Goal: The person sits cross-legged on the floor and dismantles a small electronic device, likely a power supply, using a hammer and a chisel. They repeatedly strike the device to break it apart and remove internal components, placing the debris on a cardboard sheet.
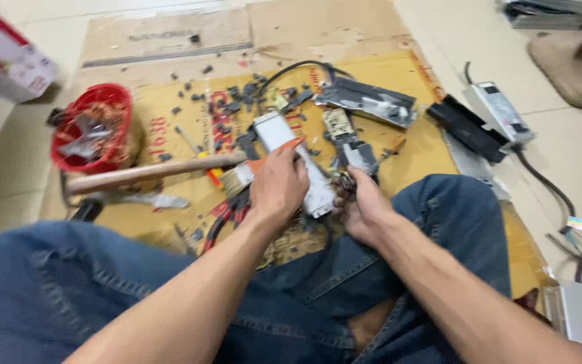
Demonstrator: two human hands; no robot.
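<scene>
Flattened cardboard (170, 108) covers the tiled floor where we sit cross-legged. Our left hand (279, 185) presses closed around a silver metal casing (291, 158) lying at the centre of the cardboard. Our right hand (362, 207), just right of the casing, pinches a small dark part (345, 180). Broken black pieces (237, 94) already lie scattered beyond the casing. A hammer (149, 173) and a red basket (94, 128) sit to its left. We judge dismantling well underway; the casing remains unopened.

A hammer (149, 172) and red basket (93, 128) crowd the left; scattered black parts (237, 101) block ahead.
</scene>
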